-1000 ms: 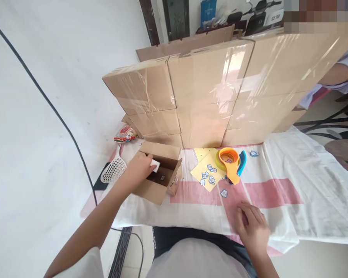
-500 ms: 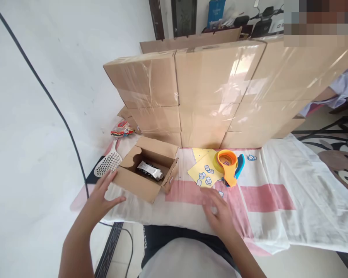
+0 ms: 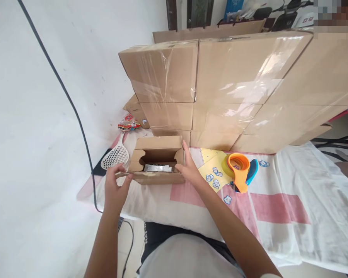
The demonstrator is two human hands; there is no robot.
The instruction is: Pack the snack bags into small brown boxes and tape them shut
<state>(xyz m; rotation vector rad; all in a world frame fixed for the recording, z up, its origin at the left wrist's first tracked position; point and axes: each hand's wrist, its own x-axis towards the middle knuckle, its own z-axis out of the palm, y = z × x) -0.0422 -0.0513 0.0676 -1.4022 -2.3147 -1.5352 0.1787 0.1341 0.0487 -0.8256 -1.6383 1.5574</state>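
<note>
A small open cardboard box sits on the cloth-covered table with its flaps up. Inside it lies a white tube, partly hidden by the raised front flap. My left hand grips the left end of that front flap between thumb and fingers. On the other side, my right hand holds the box's right side, thumb toward the inside and fingers along the outside. An orange and blue tape dispenser rests to the right, apart from both hands.
Large taped cardboard boxes form a wall behind. A white slotted spoon and a plastic packet lie at left. Yellow paper with stickers is beside the dispenser. A black cable hangs along the white wall.
Both hands have moved onto the small box, the right one coming in from the front right. The box has been turned squarer to me, and its front and right flaps now stand up.
</note>
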